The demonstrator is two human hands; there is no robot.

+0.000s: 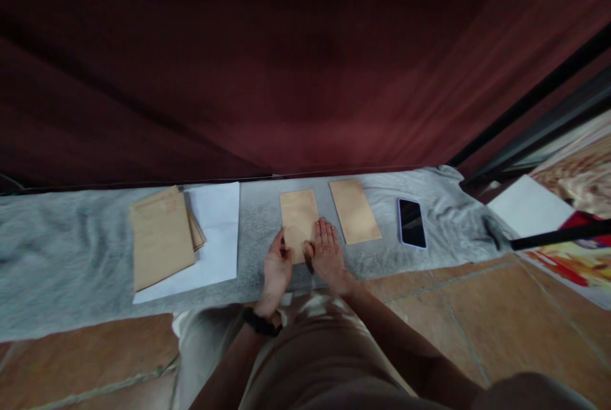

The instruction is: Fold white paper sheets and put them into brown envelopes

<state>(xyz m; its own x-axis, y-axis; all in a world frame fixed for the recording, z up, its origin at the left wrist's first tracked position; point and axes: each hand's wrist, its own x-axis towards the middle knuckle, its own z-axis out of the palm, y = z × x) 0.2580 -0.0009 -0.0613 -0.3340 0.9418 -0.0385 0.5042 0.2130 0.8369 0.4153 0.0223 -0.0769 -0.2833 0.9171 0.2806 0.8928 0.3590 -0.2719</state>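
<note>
Near the grey cloth's (258, 232) front edge, a tan rectangular paper envelope (299, 216) points lengthwise away from me, flanked and touched by my flat, open right hand (328, 258) and curled left hand (277, 270), its grip unclear.

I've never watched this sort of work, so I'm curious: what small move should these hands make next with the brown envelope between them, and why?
Perhaps the right hand should press gently along the right edge of the brown envelope to smooth it. That hand lies flat there, fingers outstretched, while the left hand is at the opposite edge, where it could steady it.
</note>
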